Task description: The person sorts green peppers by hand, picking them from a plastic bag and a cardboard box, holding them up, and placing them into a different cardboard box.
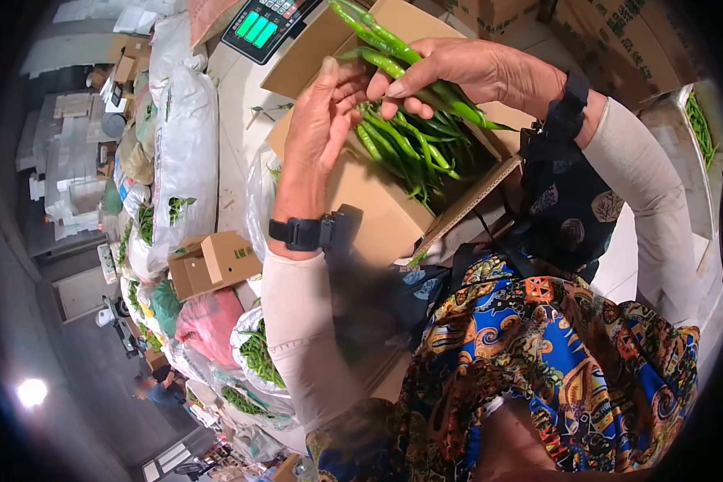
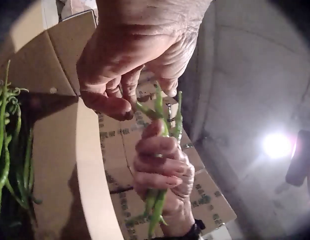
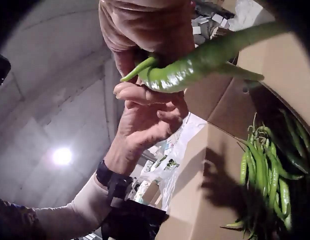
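My right hand (image 1: 478,71) grips a few long green chili peppers (image 1: 390,40) above an open cardboard box (image 1: 375,201). Their ends stick out on both sides of the fist. Facing it, my left hand (image 1: 309,124) has loosely bent fingers around no pepper. In the left wrist view, the left fingertips (image 2: 115,106) are right by the narrow ends of the held peppers (image 2: 157,202). More green chili peppers (image 1: 410,153) lie heaped inside the box, below both hands; the right wrist view shows that heap (image 3: 267,175) too.
A scale with a lit green display (image 1: 257,30) stands beyond the box. Large white sacks (image 1: 186,136) and a small open carton (image 1: 217,265) line the left side, with a sack of peppers (image 1: 259,353) nearer. Printed cartons (image 1: 618,48) stand at the upper right.
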`<state>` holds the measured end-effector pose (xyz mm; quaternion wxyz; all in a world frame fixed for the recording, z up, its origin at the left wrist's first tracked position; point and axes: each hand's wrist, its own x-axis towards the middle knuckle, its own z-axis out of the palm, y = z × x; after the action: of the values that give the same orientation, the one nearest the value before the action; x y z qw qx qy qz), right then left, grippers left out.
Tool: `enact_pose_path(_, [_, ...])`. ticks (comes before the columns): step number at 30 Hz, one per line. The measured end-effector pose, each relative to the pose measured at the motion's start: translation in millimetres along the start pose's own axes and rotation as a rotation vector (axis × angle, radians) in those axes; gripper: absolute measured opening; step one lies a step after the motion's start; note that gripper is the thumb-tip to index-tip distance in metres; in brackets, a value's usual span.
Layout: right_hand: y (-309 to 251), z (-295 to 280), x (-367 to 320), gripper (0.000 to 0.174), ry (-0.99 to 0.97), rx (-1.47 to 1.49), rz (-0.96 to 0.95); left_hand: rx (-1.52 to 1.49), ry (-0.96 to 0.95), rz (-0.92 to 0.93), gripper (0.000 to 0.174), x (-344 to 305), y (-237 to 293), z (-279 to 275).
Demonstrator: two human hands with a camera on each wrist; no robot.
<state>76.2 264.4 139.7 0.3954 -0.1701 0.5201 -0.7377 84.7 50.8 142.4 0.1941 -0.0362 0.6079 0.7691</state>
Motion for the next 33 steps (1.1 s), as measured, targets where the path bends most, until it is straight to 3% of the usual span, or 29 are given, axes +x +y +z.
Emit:
enact_pose_path(3, [-2.0, 6.9, -1.4, 0.033, -0.02, 0.017, 0.062, -0.091, -0.1, 0.055, 0.034, 0.1, -3.0, 5.5])
enact_pose_path(5, [-0.2, 13.0, -1.1, 0.033, -0.035, 0.038, 0.058, -0.074, -0.178, -0.023, 0.023, 1.4, -5.0, 3.8])
enact_pose_path(8, [7.9, 9.4, 5.4, 0.035, -0.085, 0.038, 0.04, -0.121, -0.094, 0.012, 0.016, -3.1, -2.3, 14.1])
enact_pose_path(10, [10.5, 5.9, 7.7, 0.034, -0.022, 0.043, 0.008, -0.097, -0.132, 0.042, 0.014, 0.3, -0.9, 3.1])
enact_pose_path(13, [1.8, -5.9, 7.7, 0.032, 0.06, 0.005, -0.028, 0.113, -0.108, 0.075, 0.02, -7.6, 14.8, -10.0])
enact_pose_path(14, [-4.1, -11.0, 10.0, 0.03, 0.132, 0.02, -0.001, 0.113, -0.107, 0.075, 0.02, -9.7, 18.0, -11.8])
enact_pose_path(16, [-8.6, -18.2, 5.8, 0.029, 0.28, -0.001, -0.188, 0.172, -0.01, 0.047, 0.02, -15.9, 21.7, -12.9])
enact_pose_path(17, [-12.3, -25.5, 7.8, 0.026, 0.419, -0.027, -0.178, 0.249, 0.03, 0.045, 0.02, -17.4, 21.9, -12.8])
enact_pose_path(18, [-33.5, -17.6, -5.9, 0.013, 0.388, 0.175, -0.077, 0.248, 0.032, 0.044, 0.02, -17.0, 20.5, -15.2])
enact_pose_path(19, [-37.3, -26.0, -6.7, 0.011, 0.355, 0.146, -0.086, 0.277, 0.019, 0.02, 0.02, -15.4, 18.0, -19.1])
enact_pose_path(25, [-30.0, -35.5, -7.2, 0.008, 0.356, 0.173, -0.091, 0.43, 0.041, -0.068, 0.021, -13.5, 12.7, -20.3])
enact_pose_path(28, [-16.2, -36.3, 1.6, 0.012, 0.353, 0.095, -0.101, 0.523, 0.047, -0.119, 0.025, -5.4, 3.1, -28.7])
enact_pose_path(30, [-7.1, -35.8, 9.7, 0.025, 0.288, -0.079, -0.134, 0.573, 0.033, -0.131, 0.03, -3.1, -6.0, -34.1])
enact_pose_path(31, [0.6, -33.2, 13.3, 0.024, 0.293, 0.019, -0.073, 0.685, 0.084, -0.071, 0.035, -2.1, -12.1, -35.1])
enact_pose_path(33, [-8.7, -12.2, 0.7, 0.027, 0.263, -0.078, -0.025, 0.804, 0.149, -0.027, 0.046, -4.8, -6.8, -27.1])
